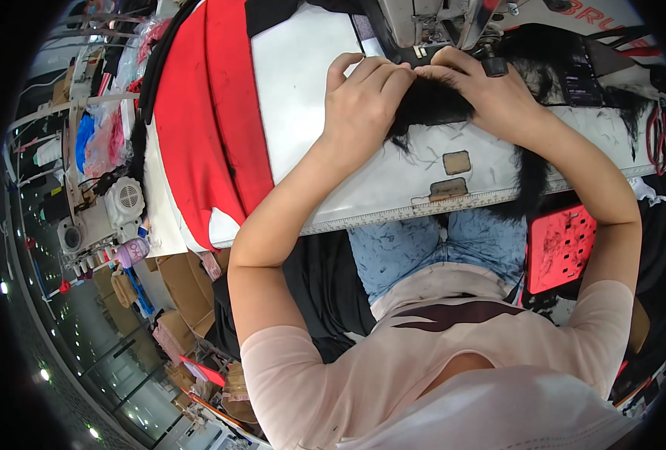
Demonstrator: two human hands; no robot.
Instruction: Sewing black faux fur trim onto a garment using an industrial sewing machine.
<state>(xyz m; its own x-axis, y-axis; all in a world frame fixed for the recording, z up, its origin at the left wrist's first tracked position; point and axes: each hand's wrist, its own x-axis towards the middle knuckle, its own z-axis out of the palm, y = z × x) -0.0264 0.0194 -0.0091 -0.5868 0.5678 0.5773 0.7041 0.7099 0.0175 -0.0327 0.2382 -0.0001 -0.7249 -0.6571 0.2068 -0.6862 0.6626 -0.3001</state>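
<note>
Both my hands are at the far side of the white sewing table (303, 71), close under the head of a sewing machine (411, 26). Between them lies a strip of black fur (432, 101), its edge pinched just in front of the machine's presser foot. My left hand (369, 94) has its fingers bent and pressed together on the fur's left end. My right hand (487, 90) grips the same piece from the right, thumb and forefinger near the left fingertips. The fingertips partly hide the fur's edge.
Red fabric (216, 112) with black edging drapes over the table's left side. More black fur (532, 176) hangs off the front edge at right, past a ruler strip (393, 215). A red perforated stool (562, 247) stands below. Dark red cords (656, 139) lie far right.
</note>
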